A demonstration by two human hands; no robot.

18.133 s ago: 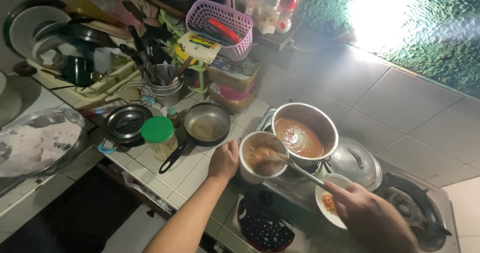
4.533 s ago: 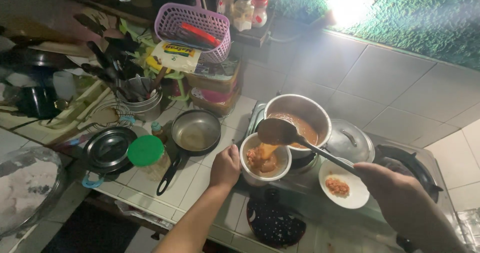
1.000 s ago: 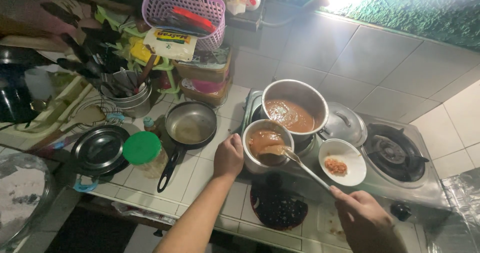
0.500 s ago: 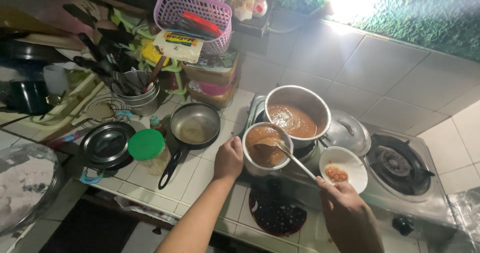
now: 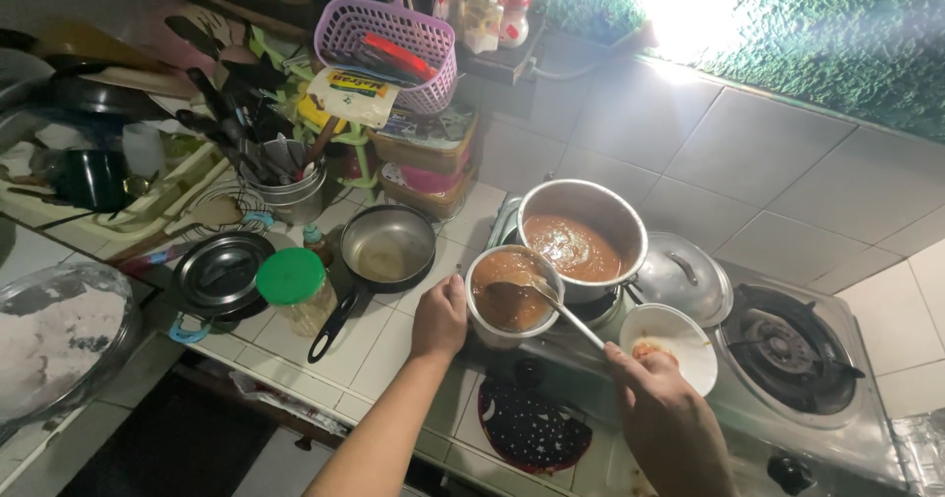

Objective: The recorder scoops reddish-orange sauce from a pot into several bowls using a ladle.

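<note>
— Dim kitchen, tiled counter [image 5: 384, 359] and pale wall tiles; a glare at the top right washes out part of the rough green wall. What is lost to view?

— Quite a lot. At the left, a clear plastic cover [image 5: 59, 335] over something pale and powdery is cut by the frame edge, and the dish rack beyond it sinks into shadow. The steel gas stove [image 5: 787, 408] runs off the right edge; its front knob is barely readable.

— And the bigger vessels?

— A round steel pot [image 5: 583, 241] sits on the burner, filled with a smooth orange-brown sauce. Beside it lies a domed metal lid [image 5: 682, 279]. To the left rests a small dark frying pan [image 5: 387, 251] with a long handle, then a black round lid [image 5: 219, 276].

— Where are the hands?

— The left hand [image 5: 440, 318] is curled against the side of a pale bowl [image 5: 512, 305] of the same brown sauce, standing just in front of the pot. The right hand [image 5: 661, 410] is closed around the handle of a metal ladle [image 5: 551, 300], whose scoop dips into that bowl. The right forearm is cut off at the bottom.

— Smaller things?

— A white bowl [image 5: 679, 335] with a smear of orange paste, partly hidden by the right hand, and a jar with a green lid [image 5: 291, 279].
</note>
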